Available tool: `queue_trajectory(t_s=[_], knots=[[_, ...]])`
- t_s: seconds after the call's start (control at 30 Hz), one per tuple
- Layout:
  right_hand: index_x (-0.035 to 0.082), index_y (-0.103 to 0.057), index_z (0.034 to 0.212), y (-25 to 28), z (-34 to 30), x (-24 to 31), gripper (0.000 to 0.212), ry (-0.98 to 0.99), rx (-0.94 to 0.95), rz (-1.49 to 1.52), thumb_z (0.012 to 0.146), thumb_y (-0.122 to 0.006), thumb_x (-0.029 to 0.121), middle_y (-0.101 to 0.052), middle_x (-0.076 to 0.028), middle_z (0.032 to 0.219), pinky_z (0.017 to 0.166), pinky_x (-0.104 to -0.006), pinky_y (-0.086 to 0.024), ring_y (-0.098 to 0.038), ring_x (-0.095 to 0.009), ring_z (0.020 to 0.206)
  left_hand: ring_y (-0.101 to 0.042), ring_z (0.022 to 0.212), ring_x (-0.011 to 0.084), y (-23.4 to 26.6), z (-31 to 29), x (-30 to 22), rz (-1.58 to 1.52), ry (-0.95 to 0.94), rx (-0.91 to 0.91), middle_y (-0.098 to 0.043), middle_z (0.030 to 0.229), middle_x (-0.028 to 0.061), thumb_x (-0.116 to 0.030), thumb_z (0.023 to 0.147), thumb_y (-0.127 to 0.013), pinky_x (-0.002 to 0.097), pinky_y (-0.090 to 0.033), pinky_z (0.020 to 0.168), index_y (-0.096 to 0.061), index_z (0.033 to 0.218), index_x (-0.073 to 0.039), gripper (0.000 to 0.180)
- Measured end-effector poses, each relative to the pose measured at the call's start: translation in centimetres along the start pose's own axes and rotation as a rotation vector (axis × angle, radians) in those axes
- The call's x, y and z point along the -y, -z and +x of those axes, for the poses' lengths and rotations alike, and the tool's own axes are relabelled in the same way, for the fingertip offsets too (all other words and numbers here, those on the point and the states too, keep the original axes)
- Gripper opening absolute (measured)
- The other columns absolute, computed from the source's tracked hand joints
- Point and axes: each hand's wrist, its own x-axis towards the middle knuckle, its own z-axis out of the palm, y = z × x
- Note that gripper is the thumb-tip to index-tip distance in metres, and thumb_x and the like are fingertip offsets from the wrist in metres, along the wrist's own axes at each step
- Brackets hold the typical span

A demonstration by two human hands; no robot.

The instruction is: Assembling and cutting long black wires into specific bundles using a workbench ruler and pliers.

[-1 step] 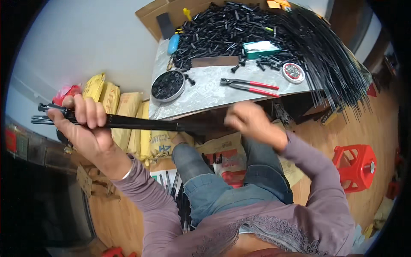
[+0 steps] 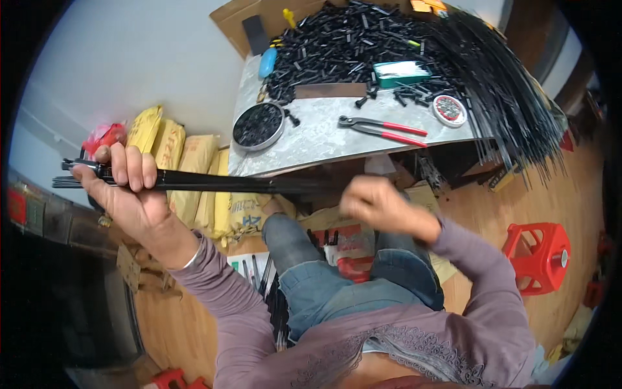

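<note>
My left hand [image 2: 146, 211] is wrapped round a bundle of thin black rods [image 2: 214, 182], held level at the left. The rod ends stick out past my thumb, beside a thicker black piece with a flared end [image 2: 81, 165]. The bundle's right end blurs into the dark under the table, towards my right hand [image 2: 370, 204]. That hand is closed with its back up, in front of the table edge and above my knee. What its fingers hold, if anything, is hidden.
A grey table [image 2: 311, 144] bears a heap of small black parts [image 2: 343, 48], red-handled pincers [image 2: 389, 131], a round tub [image 2: 259, 126], a teal box [image 2: 402, 81] and long black rods [image 2: 505, 97] overhanging its right edge. Yellow sacks [image 2: 194, 168] stand left, a red stool [image 2: 538, 258] right.
The whole view has shifted slightly. My right hand sits a little lower against the table edge. My left hand keeps its hold on the rods.
</note>
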Motion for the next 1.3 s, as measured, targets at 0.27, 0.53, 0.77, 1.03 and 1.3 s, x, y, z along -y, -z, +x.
queue_trajectory(t_s=[0.27, 0.53, 0.77, 1.03, 1.3], knots=[[0.010, -0.032, 0.141, -0.4, -7.2, 2.2, 0.072, -0.305, -0.453, 1.129, 0.090, -0.052, 0.057, -0.059, -0.016, 0.109, 0.068, -0.0365, -0.057, -0.063, -0.024, 0.090, -0.050, 0.058, 0.0159, 5.5, -10.9, 11.9, -0.532, 0.467, -0.758, -0.046, 0.062, 0.0005, -0.053, 0.091, -0.054, 0.0291, -0.045, 0.061, -0.052, 0.088, -0.009, 0.045], [0.003, -0.058, 0.091, 3.9, -7.9, 0.3, 0.020, -0.306, -0.738, 0.430, 0.095, -0.046, 0.019, -0.060, -0.006, 0.089, 0.053, -0.0250, -0.048, -0.058, -0.012, 0.068, -0.065, 0.087, 0.0239, -1.6, -24.0, 21.0, -0.274, 1.430, -0.086, -0.064, 0.098, 0.0143, -0.060, 0.092, -0.041, 0.0355, -0.053, 0.078, -0.056, 0.110, 0.005, 0.069], [0.002, -0.059, 0.090, -5.4, -2.7, -2.1, 0.018, -0.130, -0.454, -0.086, 0.079, -0.066, 0.015, -0.062, -0.018, 0.078, 0.059, -0.0421, -0.050, -0.063, -0.038, 0.070, -0.055, 0.094, 0.0118, -5.2, -18.1, 17.5, 0.923, 0.025, 0.261, -0.057, 0.105, 0.0066, -0.038, 0.091, -0.062, 0.0252, -0.046, 0.081, -0.057, 0.113, 0.002, 0.046], [0.002, -0.056, 0.094, -8.5, -2.7, -0.7, 0.023, -0.272, -0.311, -0.228, 0.082, -0.065, 0.019, -0.061, -0.019, 0.080, 0.060, -0.0458, -0.049, -0.061, -0.040, 0.073, -0.051, 0.083, 0.0061, -4.1, -18.3, 17.0, 0.631, 0.307, 0.020, -0.057, 0.094, 0.0008, -0.015, 0.091, -0.064, 0.0194, -0.040, 0.070, -0.066, 0.102, 0.002, 0.021], [0.002, -0.061, 0.084, -4.1, -0.6, 1.1, 0.021, -0.371, -0.349, 0.539, 0.079, -0.073, 0.018, -0.059, -0.007, 0.070, 0.058, -0.0270, -0.045, -0.056, -0.014, 0.062, -0.055, 0.081, 0.0107, -0.7, -16.9, 16.1, 0.597, 0.458, 0.163, -0.060, 0.089, 0.0041, -0.024, 0.093, -0.061, 0.0234, -0.044, 0.072, -0.070, 0.098, 0.001, 0.027]])
